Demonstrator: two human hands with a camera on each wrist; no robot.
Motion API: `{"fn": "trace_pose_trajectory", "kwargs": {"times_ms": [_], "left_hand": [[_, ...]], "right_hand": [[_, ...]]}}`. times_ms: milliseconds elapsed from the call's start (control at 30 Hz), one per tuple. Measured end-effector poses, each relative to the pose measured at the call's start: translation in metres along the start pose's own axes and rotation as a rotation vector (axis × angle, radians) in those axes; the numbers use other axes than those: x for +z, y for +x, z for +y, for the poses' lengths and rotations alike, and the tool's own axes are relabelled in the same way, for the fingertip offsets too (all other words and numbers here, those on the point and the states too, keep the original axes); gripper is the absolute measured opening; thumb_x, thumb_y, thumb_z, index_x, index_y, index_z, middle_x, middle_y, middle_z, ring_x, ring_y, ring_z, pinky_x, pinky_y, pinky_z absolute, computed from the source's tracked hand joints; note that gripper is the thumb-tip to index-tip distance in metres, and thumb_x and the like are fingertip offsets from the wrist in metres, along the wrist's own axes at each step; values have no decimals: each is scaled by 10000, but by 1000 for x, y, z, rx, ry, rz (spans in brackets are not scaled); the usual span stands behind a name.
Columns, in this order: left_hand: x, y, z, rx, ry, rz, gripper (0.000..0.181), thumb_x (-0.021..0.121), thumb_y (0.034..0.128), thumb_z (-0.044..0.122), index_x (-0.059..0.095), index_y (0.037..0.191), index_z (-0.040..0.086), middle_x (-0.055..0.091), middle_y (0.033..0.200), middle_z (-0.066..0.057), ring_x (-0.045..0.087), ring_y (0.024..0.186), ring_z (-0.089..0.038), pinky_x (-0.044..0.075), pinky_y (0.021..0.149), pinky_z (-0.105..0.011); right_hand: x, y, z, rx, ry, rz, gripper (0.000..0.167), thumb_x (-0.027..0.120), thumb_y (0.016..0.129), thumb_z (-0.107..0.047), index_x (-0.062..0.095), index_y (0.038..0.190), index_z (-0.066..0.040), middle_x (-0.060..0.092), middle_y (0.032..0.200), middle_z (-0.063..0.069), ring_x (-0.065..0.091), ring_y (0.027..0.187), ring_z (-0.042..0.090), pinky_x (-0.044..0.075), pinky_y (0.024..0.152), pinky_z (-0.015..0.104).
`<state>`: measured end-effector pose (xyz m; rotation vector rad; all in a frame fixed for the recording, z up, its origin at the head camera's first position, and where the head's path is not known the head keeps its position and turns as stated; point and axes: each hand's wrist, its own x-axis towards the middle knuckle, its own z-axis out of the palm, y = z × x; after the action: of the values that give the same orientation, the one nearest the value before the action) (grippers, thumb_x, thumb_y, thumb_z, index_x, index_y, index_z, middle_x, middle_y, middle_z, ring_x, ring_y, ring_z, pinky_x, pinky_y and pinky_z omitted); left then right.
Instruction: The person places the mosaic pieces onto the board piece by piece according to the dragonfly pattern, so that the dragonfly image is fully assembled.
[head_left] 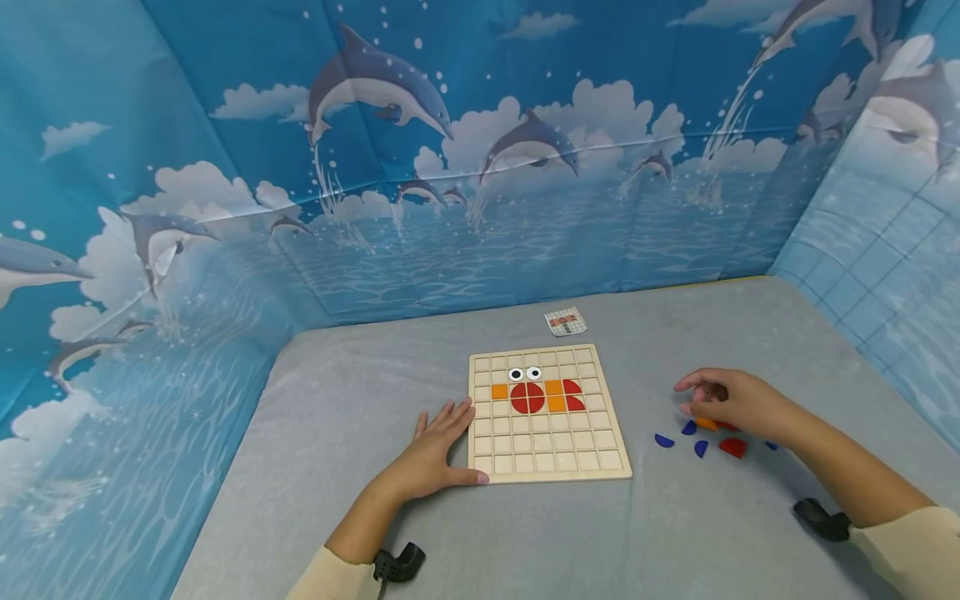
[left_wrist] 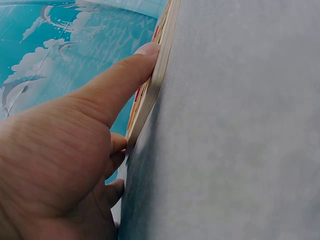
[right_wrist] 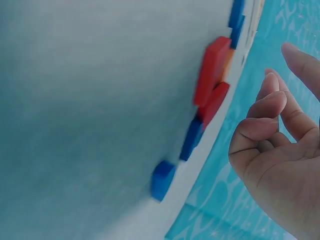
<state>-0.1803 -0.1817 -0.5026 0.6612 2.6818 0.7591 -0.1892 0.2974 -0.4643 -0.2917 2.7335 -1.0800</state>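
A square wooden grid board lies on the grey cloth. On it sit two eye pieces, a red circle made of quarter pieces, orange squares and red quarter pieces. My left hand rests along the board's left side, fingers spread, with the thumb on its near left corner. Above a loose group of pieces hovers my right hand, its thumb and index finger apart and the other fingers curled; nothing shows between them. Below it are blue half-round pieces, a red piece and an orange piece.
Behind the board lies a small pattern card. A dolphin-printed curtain rises at the back and both sides of the grey surface. Each wrist wears a black device.
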Motion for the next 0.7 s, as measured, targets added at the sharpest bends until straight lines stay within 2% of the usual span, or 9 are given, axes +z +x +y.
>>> {"fn": "trace_pose_trajectory", "kwargs": {"times_ms": [233,467,700], "left_hand": [[-1,0,1,-5,-9,-3,1085,796,784,599,247,1623,185,156,1706,68,42,1603,-246,-58,1246,-629],[0,0,0,-2,-10,4,1080,796,787,594,250,1623,181,161,1707,60,45,1603,-257,-48,1243,-640],[0,0,0,-3,-5,5,1083,793,784,605,254,1621,179,162,1706,64,52,1603,-259,-49,1245,-635]], "right_hand": [[1,-14,13,3,21,-22,359,751,916,-233,676,1183,-4,580,873,34,523,694,63,472,578,225],[-1,-20,22,35,-78,-27,357,786,874,-245,676,1132,-25,555,828,2,480,686,63,410,575,225],[0,-23,24,65,-113,-18,357,796,857,-230,671,1129,-36,539,807,-3,471,678,84,390,565,231]]}}
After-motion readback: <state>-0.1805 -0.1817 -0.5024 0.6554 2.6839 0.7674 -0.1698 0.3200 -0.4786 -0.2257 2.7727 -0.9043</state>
